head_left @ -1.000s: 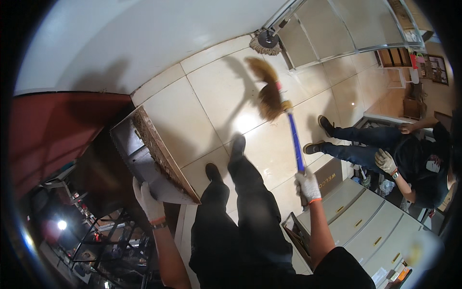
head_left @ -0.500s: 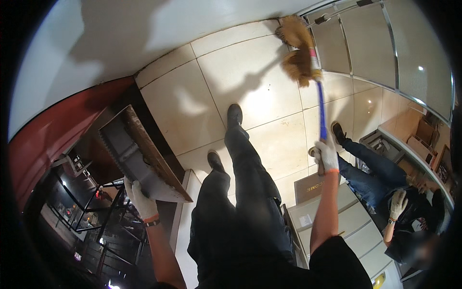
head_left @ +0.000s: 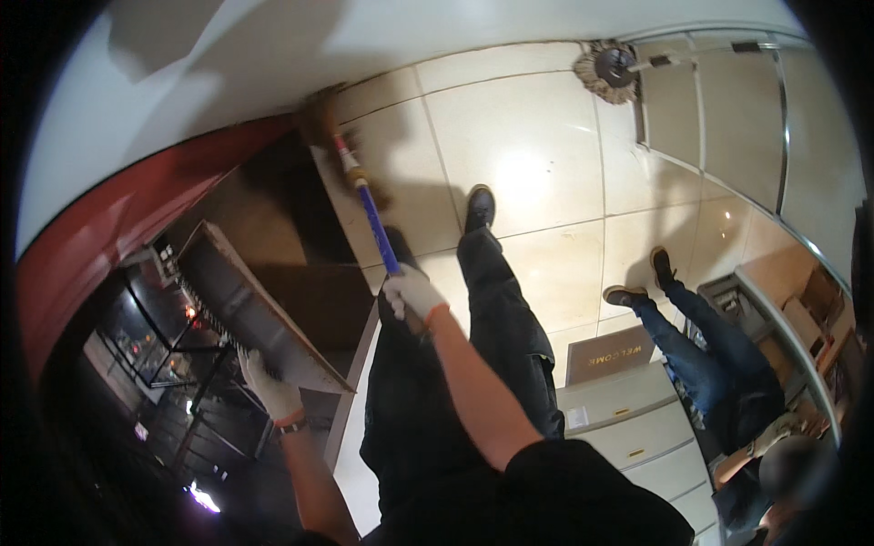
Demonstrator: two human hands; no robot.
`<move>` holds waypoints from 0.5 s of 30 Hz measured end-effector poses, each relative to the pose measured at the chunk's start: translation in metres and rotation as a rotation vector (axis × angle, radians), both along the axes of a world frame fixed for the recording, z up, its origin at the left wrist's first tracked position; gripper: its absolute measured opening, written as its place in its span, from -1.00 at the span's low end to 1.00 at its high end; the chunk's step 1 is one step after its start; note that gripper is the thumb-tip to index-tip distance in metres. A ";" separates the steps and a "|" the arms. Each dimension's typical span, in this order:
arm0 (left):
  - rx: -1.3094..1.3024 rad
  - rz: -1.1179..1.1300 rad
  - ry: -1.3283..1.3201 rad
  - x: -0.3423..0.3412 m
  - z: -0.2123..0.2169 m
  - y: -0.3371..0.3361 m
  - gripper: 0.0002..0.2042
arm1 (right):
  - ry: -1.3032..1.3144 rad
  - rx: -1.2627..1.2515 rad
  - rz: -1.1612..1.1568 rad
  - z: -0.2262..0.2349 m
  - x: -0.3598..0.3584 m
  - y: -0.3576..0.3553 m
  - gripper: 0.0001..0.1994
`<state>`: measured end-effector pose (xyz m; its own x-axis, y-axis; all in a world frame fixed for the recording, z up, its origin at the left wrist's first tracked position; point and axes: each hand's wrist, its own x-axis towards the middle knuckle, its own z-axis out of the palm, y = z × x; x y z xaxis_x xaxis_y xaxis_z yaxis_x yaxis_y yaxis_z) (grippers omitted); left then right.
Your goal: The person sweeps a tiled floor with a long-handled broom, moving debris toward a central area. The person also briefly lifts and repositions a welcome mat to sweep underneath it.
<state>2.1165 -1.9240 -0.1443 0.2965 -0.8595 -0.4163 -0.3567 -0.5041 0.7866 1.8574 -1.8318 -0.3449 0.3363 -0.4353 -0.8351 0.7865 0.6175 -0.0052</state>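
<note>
In a white glove, my right hand (head_left: pixel 414 296) grips the blue handle of a broom (head_left: pixel 376 223) in front of my legs. The broom's brown bristles, blurred, are down at the floor's far left corner by the wall. My gloved left hand (head_left: pixel 271 387) holds a wide grey dustpan (head_left: pixel 250 300) by its toothed edge, left of my legs. It hangs tilted, with a worn brown rim towards me. The fingers' far side is hidden behind it.
A mop head (head_left: pixel 612 71) stands by the panelled unit (head_left: pixel 737 109) at far right. A co-worker's legs (head_left: pixel 706 337) are at right, near a doormat (head_left: pixel 605 355) and drawers (head_left: pixel 628 437). Black metal frames (head_left: pixel 182 364) lie at left. Cream tiles (head_left: pixel 519 118) cover the floor.
My right hand has swung the broom from the far right, by the mop, across to the far left corner. The dustpan has shifted slightly left with my left hand. The co-worker's raised hand has moved down.
</note>
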 end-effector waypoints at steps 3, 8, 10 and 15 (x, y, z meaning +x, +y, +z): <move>-0.005 0.036 -0.070 0.021 0.014 -0.011 -0.56 | 0.087 -0.157 0.323 0.016 -0.043 -0.003 -0.77; -0.092 0.233 0.157 0.116 0.033 -0.013 -0.61 | 0.808 -0.089 0.697 0.142 -0.112 0.093 -0.36; -0.098 0.192 0.219 0.131 0.029 -0.030 -0.63 | 0.589 0.246 0.560 0.169 -0.158 0.111 -0.36; -0.002 0.197 0.290 0.177 0.032 -0.047 -0.65 | 1.024 0.256 0.799 0.083 -0.220 0.074 -0.56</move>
